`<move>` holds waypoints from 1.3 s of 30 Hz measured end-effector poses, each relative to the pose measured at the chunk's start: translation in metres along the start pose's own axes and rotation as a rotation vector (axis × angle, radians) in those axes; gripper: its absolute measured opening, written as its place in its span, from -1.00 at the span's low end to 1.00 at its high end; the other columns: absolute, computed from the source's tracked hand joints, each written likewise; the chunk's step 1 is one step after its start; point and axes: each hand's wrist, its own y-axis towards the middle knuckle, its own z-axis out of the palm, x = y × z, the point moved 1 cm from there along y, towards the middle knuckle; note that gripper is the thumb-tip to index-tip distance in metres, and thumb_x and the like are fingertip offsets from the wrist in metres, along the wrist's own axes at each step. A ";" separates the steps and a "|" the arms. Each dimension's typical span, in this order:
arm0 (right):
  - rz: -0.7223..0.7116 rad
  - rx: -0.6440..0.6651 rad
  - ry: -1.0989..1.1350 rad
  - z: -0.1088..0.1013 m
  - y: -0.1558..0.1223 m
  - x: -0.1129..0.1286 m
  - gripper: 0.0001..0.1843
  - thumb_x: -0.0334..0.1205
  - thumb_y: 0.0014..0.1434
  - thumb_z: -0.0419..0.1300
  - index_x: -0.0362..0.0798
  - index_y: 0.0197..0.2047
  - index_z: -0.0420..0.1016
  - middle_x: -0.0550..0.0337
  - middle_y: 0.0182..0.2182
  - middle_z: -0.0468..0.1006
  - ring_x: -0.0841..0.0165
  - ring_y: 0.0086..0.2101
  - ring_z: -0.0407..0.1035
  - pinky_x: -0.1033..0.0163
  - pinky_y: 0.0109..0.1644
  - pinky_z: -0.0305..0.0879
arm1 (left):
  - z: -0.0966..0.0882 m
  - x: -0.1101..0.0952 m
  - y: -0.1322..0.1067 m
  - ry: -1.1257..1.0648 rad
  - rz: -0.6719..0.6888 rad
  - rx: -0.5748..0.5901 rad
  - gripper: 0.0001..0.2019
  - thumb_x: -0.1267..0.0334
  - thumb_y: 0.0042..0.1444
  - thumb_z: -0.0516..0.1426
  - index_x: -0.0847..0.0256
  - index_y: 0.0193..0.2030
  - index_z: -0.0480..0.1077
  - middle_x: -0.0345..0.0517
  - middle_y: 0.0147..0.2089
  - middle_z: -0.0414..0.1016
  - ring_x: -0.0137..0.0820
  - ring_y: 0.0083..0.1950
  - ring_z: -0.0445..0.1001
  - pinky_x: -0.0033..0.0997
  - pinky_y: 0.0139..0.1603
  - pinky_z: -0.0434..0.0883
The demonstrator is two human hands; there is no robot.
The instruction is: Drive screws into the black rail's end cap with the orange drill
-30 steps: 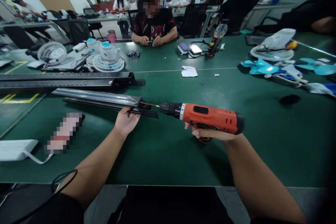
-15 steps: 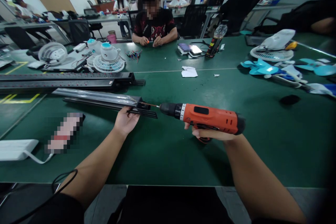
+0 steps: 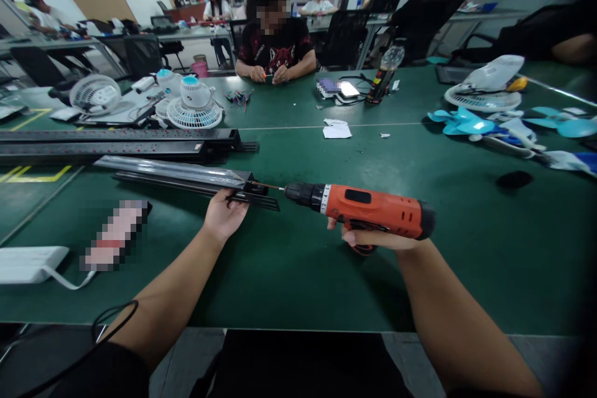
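Observation:
Ahead of me, my right hand (image 3: 373,237) is wrapped round the handle of an orange and black cordless drill (image 3: 377,206) that points left. A long thin bit (image 3: 273,186) runs from its chuck to the end of a long dark metal profile (image 3: 186,175); whether the tip is inside a hole is too small to tell. My left hand (image 3: 227,212) grips that profile near its right end, palm turned up, the fingers partly hidden beneath it. A ribbed black strip (image 3: 263,201) sticks out under the profile's end.
More dark profiles (image 3: 116,146) lie behind on the green table (image 3: 298,280). Left are a phone (image 3: 114,236) and a white power bank (image 3: 32,264) joined by a cable. White fans (image 3: 193,102), a bottle (image 3: 385,74) and blue fan blades (image 3: 461,119) stand farther off. A person (image 3: 275,43) sits opposite.
Almost nothing differs. Both hands, the drill and the profile hold the same places; the view has shifted very slightly.

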 end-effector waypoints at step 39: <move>0.063 -0.039 0.087 -0.012 -0.013 -0.004 -0.74 -0.31 0.38 0.38 -0.01 0.12 0.61 0.12 -0.17 0.69 0.44 -0.43 0.58 0.32 -0.35 0.63 | 0.005 -0.003 0.000 -0.016 0.016 -0.134 -0.73 0.55 0.12 0.13 0.14 -0.48 0.22 -0.37 -0.65 0.06 -0.52 -0.67 0.13 -0.49 -0.47 0.40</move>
